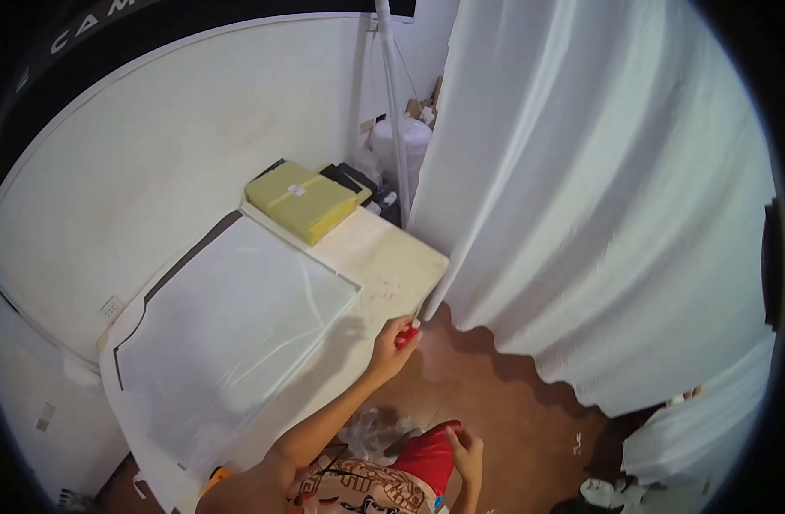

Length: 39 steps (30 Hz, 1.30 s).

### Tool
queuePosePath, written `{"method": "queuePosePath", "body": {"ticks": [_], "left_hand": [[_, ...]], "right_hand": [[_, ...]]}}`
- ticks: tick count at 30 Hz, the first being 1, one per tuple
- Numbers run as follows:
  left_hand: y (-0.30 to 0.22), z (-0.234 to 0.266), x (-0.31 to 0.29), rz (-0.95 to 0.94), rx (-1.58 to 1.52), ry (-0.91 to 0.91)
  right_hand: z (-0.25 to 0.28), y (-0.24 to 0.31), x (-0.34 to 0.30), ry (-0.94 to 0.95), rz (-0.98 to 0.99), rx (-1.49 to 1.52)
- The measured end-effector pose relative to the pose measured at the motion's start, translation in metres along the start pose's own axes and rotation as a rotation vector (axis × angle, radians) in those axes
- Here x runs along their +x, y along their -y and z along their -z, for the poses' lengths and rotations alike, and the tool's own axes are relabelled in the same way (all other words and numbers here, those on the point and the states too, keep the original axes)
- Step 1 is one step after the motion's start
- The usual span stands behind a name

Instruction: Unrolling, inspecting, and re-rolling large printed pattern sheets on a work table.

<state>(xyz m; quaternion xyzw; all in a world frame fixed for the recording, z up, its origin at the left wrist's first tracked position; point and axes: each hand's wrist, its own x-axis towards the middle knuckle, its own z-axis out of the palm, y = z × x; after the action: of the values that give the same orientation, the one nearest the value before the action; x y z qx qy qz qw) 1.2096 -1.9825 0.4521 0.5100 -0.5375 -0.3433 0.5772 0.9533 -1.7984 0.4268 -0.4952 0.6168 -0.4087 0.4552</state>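
Note:
My left hand (394,347) is closed around a small red object (406,337) with a pale tip, near the right edge of the white table (401,265). The fingers cover most of it, so its kind cannot be made out. Lower down, my right hand (466,452) has its fingers bent and drawn together beside my red shorts (431,458). Whether anything sits between those fingertips is too small to see. Flat on the table lies a large grey-white panel (238,300) with dark strips along parts of its edges and a shiny, clear-looking surface.
A yellow wrapped package (302,199) rests at the table's far end, with black items (350,180) behind it. White curtains (598,197) hang on the right over a brown floor (504,403). Clear crumpled plastic (375,433) lies below the table edge. A pale pole (394,103) stands behind.

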Motion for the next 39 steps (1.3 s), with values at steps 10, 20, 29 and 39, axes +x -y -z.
{"method": "queuePosePath", "body": {"ticks": [10,20,29,39], "left_hand": [[-0.02,-0.242,0.456,-0.351,0.146,-0.329],[0.047,-0.449,0.466,-0.111,-0.027,0.551],[0.226,-0.354,0.712,0.294,-0.176,-0.156],[0.23,-0.124,1.067,0.013,0.399,-0.805]], "right_hand": [[0.137,0.067,0.334,0.221,0.07,-0.058],[0.158,0.367,0.652,0.482,0.832,-0.329],[0.327,0.345,0.895,-0.117,0.363,-0.573],[0.327,0.357,1.149,-0.164,0.347,-0.434]]}}
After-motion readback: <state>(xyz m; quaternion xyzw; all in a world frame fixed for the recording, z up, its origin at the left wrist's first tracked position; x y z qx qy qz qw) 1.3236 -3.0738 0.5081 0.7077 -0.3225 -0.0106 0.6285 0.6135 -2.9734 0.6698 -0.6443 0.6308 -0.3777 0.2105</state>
